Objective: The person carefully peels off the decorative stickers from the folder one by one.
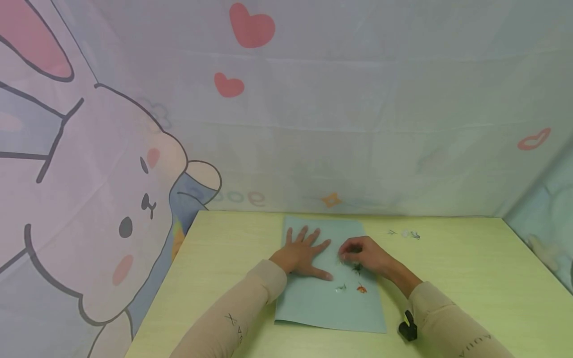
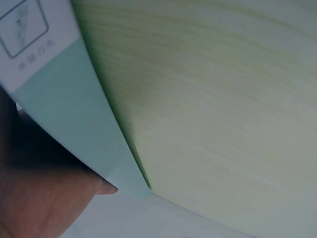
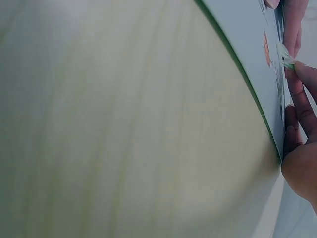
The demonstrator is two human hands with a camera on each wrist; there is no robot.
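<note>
My left hand (image 1: 304, 256) lies flat with spread fingers on a pale blue-green booklet (image 1: 327, 311). Over the booklet's right side, my right hand (image 1: 364, 253) pinches a small whitish-green sticker-like piece (image 3: 286, 58) between thumb and fingertip. Below that hand, a dark sprig-shaped piece (image 1: 356, 268) lies on the booklet. Nearer the front are an orange flower piece (image 1: 361, 288) and a pale green leafy piece (image 1: 341, 288). In the left wrist view the booklet shows a white printed panel, with part of my hand beside its edge.
The booklet rests on a yellow-green wood-grain table (image 1: 470, 278). A few small clear and grey pieces (image 1: 415, 235) lie at the back right. Beside my right sleeve is a black object (image 1: 408, 328). A printed cloth (image 1: 322, 109) hangs behind the table.
</note>
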